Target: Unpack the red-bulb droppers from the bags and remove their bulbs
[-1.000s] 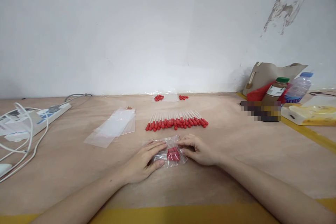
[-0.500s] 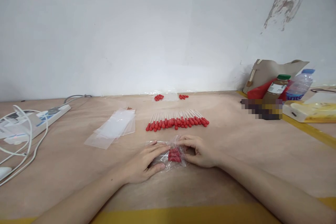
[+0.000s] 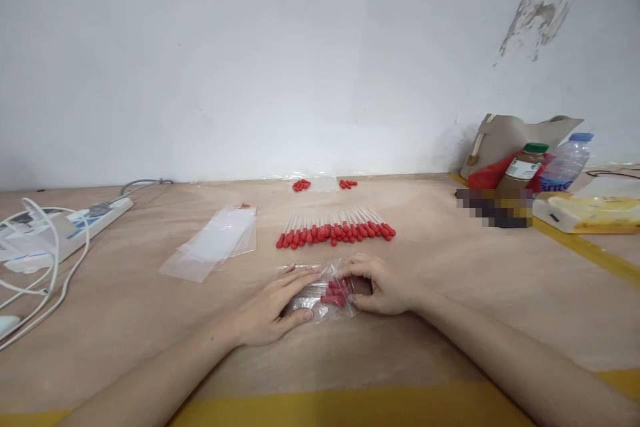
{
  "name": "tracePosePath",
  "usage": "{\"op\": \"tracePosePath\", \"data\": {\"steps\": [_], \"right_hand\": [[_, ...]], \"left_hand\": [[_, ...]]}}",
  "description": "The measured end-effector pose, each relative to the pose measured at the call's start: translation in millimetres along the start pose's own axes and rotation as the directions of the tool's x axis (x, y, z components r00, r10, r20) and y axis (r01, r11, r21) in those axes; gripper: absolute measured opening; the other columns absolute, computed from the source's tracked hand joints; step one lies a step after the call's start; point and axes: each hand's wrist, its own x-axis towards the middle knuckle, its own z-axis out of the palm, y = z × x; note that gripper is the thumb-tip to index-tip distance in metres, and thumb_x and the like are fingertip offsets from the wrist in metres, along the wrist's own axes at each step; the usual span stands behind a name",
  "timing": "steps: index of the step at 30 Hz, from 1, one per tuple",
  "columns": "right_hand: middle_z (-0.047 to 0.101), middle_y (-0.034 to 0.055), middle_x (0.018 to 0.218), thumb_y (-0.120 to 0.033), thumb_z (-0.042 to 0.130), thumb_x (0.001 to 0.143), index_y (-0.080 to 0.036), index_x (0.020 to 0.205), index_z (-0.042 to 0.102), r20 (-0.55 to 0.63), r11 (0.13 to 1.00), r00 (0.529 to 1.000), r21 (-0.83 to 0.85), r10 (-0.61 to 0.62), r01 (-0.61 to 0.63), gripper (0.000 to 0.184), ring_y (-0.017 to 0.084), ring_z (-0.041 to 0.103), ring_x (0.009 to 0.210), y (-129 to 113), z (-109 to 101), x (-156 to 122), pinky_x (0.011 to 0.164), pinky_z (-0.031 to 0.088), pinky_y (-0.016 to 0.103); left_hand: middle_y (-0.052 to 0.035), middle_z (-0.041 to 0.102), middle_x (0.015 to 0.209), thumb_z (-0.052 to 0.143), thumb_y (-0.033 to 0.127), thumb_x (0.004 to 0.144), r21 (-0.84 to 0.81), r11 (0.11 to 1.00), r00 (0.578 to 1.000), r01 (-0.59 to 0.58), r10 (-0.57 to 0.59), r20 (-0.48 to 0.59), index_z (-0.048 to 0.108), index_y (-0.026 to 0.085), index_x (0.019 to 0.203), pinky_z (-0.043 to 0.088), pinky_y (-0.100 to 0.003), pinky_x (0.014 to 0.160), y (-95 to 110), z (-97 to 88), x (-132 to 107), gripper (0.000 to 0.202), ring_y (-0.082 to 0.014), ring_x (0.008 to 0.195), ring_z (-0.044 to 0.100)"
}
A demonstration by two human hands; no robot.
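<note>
A small clear plastic bag [image 3: 325,295] with red-capped droppers inside lies on the brown table in front of me. My left hand [image 3: 273,303] lies flat on the bag's left part, fingers stretched out and pressing it down. My right hand [image 3: 377,283] pinches the bag's right end between thumb and fingers. Just beyond the hands, a row of loose red-capped droppers [image 3: 335,230] lies side by side.
A stack of empty clear bags [image 3: 213,243] lies at the left. A power strip with white cables [image 3: 55,233] sits at the far left. Filled bags [image 3: 325,184] rest by the wall. Bottles, a paper bag and a yellow pack [image 3: 585,210] stand at the right.
My right hand's fingers have curled from lying on the bag into a pinch on its right end. The left hand stays flat on the bag.
</note>
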Motion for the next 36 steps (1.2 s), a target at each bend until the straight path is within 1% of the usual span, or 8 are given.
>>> {"op": "tracePosePath", "data": {"steps": [3, 10, 16, 19, 22, 27, 32, 36], "right_hand": [[0.063, 0.0044, 0.097, -0.014, 0.062, 0.063, -0.02, 0.102, 0.06, 0.0, 1.0, 1.0, 0.005, -0.023, 0.023, 0.04, 0.017, 0.056, 0.089, 0, 1, 1, 0.08, 0.043, 0.03], [0.063, 0.0007, 0.08, -0.009, 0.058, 0.061, -0.019, 0.092, 0.063, -0.02, 0.994, 0.995, -0.042, 0.099, -0.1, 0.033, 0.012, 0.055, 0.067, 1, -9, -4, 0.063, 0.044, 0.024], [0.061, 0.0048, 0.091, -0.03, 0.07, 0.064, -0.018, 0.097, 0.062, 0.029, 0.997, 0.997, 0.009, 0.071, -0.071, 0.037, 0.016, 0.055, 0.083, 8, -14, -9, 0.075, 0.044, 0.03], [0.062, 0.0022, 0.081, -0.026, 0.067, 0.067, -0.018, 0.093, 0.062, 0.033, 0.991, 0.991, 0.021, 0.129, -0.13, 0.027, 0.013, 0.055, 0.072, 11, -13, -9, 0.069, 0.045, 0.028], [0.062, 0.0015, 0.076, -0.023, 0.066, 0.066, -0.016, 0.089, 0.06, 0.02, 0.948, 0.966, 0.189, 0.257, -0.256, 0.025, 0.012, 0.057, 0.067, 17, -18, -12, 0.063, 0.046, 0.026], [0.066, 0.005, 0.085, -0.031, 0.07, 0.064, -0.015, 0.092, 0.056, 0.052, 0.707, 0.906, 0.607, 0.42, -0.363, 0.035, 0.013, 0.061, 0.078, 28, -40, -18, 0.072, 0.048, 0.028], [0.065, 0.0012, 0.075, -0.029, 0.073, 0.062, -0.016, 0.08, 0.061, -0.11, 0.684, 0.86, 0.66, 0.499, -0.312, 0.026, 0.01, 0.06, 0.071, 37, -67, -26, 0.068, 0.047, 0.023], [0.064, -0.0003, 0.072, -0.029, 0.072, 0.064, -0.02, 0.076, 0.062, -0.405, 0.749, 0.784, 0.654, 0.469, -0.11, 0.019, 0.009, 0.058, 0.063, 32, -77, -25, 0.06, 0.048, 0.022]], "left_hand": [[-0.0031, 0.036, 0.138, 0.041, 0.04, 0.087, -0.005, 1.0, 1.0, -0.004, 0.004, -0.004, 0.026, 0.028, 0.135, 0.023, -0.044, 0.106, 0, 0.3, 0, 0.052, -0.0217, 0.128, 0.028], [-0.003, 0.036, 0.137, 0.041, 0.042, 0.087, -0.002, 1.0, 1.0, 0.003, -0.003, -0.011, 0.027, 0.028, 0.135, 0.025, -0.042, 0.105, 0, -0.3, 0, 0.052, -0.0216, 0.127, 0.03], [-0.0024, 0.036, 0.138, 0.04, 0.043, 0.087, 0.02, 1.0, 1.0, 0.012, -0.012, -0.004, 0.026, 0.028, 0.135, 0.024, -0.042, 0.105, 1, -1.1, -1, 0.052, -0.021, 0.128, 0.029], [-0.0024, 0.037, 0.137, 0.04, 0.042, 0.087, 0.024, 1.0, 1.0, 0.01, -0.01, -0.003, 0.026, 0.028, 0.135, 0.024, -0.042, 0.106, 2, -2.1, -1, 0.052, -0.0204, 0.128, 0.029], [-0.0026, 0.035, 0.139, 0.039, 0.041, 0.088, 0.034, 0.999, 1.0, 0.005, -0.005, 0.01, 0.029, 0.029, 0.134, 0.024, -0.042, 0.106, 3, -3.5, -1, 0.049, -0.02, 0.128, 0.03], [-0.0017, 0.028, 0.142, 0.036, 0.039, 0.089, 0.055, 0.998, 0.999, -0.008, 0.005, 0.052, 0.036, 0.033, 0.131, 0.02, -0.043, 0.106, 2, -4.2, 0, 0.042, -0.021, 0.13, 0.026], [-0.0004, 0.027, 0.142, 0.034, 0.038, 0.09, 0.004, 1.0, 0.997, -0.008, 0.007, 0.072, 0.035, 0.034, 0.131, 0.017, -0.044, 0.107, 0, -5.3, -2, 0.041, -0.0214, 0.131, 0.023], [0.0008, 0.034, 0.139, 0.029, 0.036, 0.092, -0.177, 0.983, 0.998, 0.053, -0.06, -0.033, 0.044, 0.032, 0.126, 0.021, -0.042, 0.106, 1, -7.9, -2, 0.037, -0.0207, 0.128, 0.029]]}}
